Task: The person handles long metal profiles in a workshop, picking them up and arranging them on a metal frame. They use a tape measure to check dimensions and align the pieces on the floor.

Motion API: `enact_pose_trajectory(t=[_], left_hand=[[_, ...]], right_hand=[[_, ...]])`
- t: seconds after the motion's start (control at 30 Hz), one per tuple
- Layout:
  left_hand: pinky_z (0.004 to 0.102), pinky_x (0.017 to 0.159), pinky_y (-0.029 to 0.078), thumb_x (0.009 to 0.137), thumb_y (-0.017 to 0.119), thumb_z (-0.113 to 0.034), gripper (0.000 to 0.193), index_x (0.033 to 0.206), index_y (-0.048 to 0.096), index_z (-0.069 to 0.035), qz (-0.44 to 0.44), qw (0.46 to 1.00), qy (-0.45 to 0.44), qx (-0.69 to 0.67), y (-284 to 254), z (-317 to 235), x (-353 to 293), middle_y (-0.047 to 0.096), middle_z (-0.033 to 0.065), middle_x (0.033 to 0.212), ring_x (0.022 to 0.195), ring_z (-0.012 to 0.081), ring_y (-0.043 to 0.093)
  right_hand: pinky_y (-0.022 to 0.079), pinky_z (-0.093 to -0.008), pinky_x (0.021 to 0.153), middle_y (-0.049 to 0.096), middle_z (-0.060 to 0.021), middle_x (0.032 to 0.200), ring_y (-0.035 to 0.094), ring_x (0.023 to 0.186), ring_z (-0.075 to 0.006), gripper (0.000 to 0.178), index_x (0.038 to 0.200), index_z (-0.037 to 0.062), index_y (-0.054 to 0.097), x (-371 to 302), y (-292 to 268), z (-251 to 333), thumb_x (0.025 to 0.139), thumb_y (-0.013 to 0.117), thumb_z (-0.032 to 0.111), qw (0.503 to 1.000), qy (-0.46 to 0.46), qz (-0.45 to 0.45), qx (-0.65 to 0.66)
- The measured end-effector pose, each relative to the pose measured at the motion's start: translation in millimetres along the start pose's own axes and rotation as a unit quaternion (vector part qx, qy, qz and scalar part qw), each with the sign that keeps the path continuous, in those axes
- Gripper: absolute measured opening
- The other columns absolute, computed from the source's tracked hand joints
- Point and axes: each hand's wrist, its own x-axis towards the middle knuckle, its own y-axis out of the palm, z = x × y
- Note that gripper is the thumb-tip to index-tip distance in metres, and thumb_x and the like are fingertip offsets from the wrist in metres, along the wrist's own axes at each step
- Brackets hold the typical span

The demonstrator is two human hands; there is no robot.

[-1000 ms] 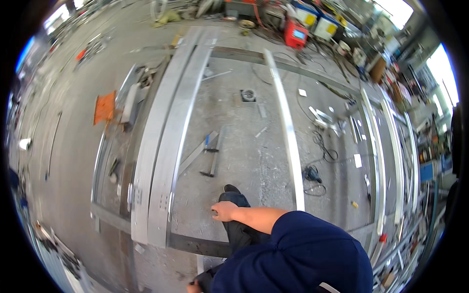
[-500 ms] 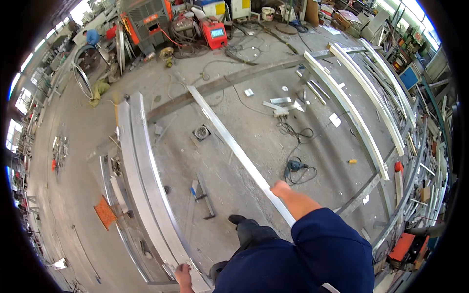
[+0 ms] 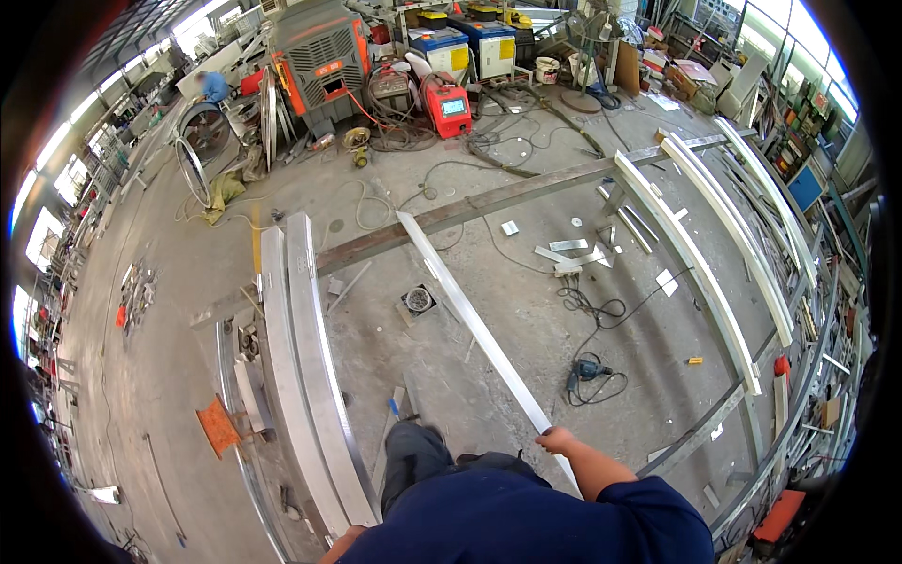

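Observation:
A long, pale metal bar (image 3: pixel 479 327) slants from the far cross rail (image 3: pixel 451 213) toward my body. My right hand (image 3: pixel 557 440) is closed around its near part, just right of my torso. At the lower edge, only a bit of my left hand (image 3: pixel 346 541) shows, by the near end of two wide, silvery beams (image 3: pixel 324 395) lying side by side. My torso covers its fingers, so its hold cannot be seen.
Several white bars (image 3: pixel 695 273) rest across the frame at the right. A corded power tool (image 3: pixel 589 369) lies on the floor. An orange metal piece (image 3: pixel 218 428) stands left of the beams. Behind are a red machine (image 3: pixel 447 110) and cables; a person (image 3: pixel 214 86) is far left.
The view has tilted up, so the scene sits lower. My right hand is nearer my body along the bar, and my left hand has mostly slipped behind my torso. My legs have shifted.

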Motion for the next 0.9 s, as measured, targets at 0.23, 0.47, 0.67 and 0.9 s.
enact_pose_trajectory(t=[0.23,0.47,0.67,0.9], left_hand=[[0.0341,0.060,0.052,0.086,0.064,-0.035,0.035,0.089,0.071,-0.001,-0.116,0.987,-0.053,-0.102,-109,28,91,0.070,0.0084,0.074,0.065,0.0203,0.066],[0.0320,0.069,0.051,0.087,0.064,-0.028,0.039,0.108,0.064,0.006,-0.248,0.867,-0.051,-0.429,-257,-103,141,0.069,0.0127,0.091,0.074,0.0197,0.066],[0.0343,0.066,0.052,0.085,0.065,-0.032,0.041,0.099,0.067,0.007,-0.151,0.946,-0.101,-0.268,-274,-84,193,0.069,0.0143,0.082,0.069,0.0216,0.066],[0.0352,0.066,0.051,0.086,0.064,-0.030,0.040,0.101,0.066,0.007,-0.195,0.887,-0.171,-0.383,-344,-126,212,0.069,0.0141,0.085,0.070,0.0224,0.065]], right_hand=[[0.056,-0.0357,0.058,0.068,-0.0123,0.085,0.066,0.066,-0.0238,0.033,0.102,-0.0030,0.066,-4,-32,9,0.082,0.071,0.022,0.977,0.121,-0.073,0.157],[0.055,-0.0346,0.060,0.070,-0.0085,0.078,0.066,0.065,-0.0207,0.033,0.094,0.0010,0.071,16,-83,114,0.080,0.072,0.031,0.991,0.100,-0.013,-0.082],[0.051,-0.0305,0.062,0.067,-0.0101,0.084,0.063,0.069,-0.0167,0.040,0.110,-0.0036,0.063,14,-107,301,0.084,0.068,0.026,0.976,-0.103,-0.116,0.150],[0.052,-0.0376,0.080,0.070,-0.0184,0.102,0.068,0.091,-0.0287,0.048,0.113,0.0014,0.065,99,-144,357,0.081,0.069,0.037,0.980,-0.124,-0.019,-0.157]])
